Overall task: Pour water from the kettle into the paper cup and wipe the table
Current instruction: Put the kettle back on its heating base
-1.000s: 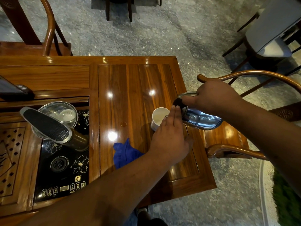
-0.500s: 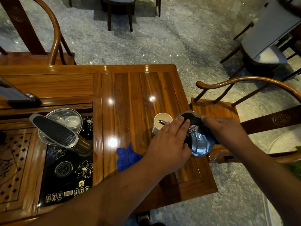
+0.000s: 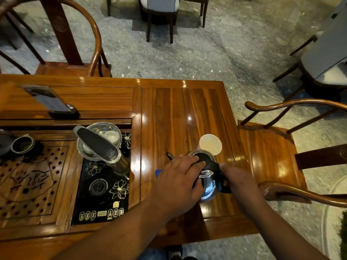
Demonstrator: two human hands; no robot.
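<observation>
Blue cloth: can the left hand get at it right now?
Probably yes, once it lets go. The left hand rests on the kettle lid and lies right over the blue cloth, which peeks out at its left edge. Nothing else blocks it; the right hand holds the kettle handle.

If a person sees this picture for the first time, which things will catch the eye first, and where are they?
First, the shiny steel kettle with a black lid and handle at the table's right end, with the left hand on its lid and the right hand at its handle. Just beyond it stands the white paper cup. A small spill glistens left of the kettle.
</observation>
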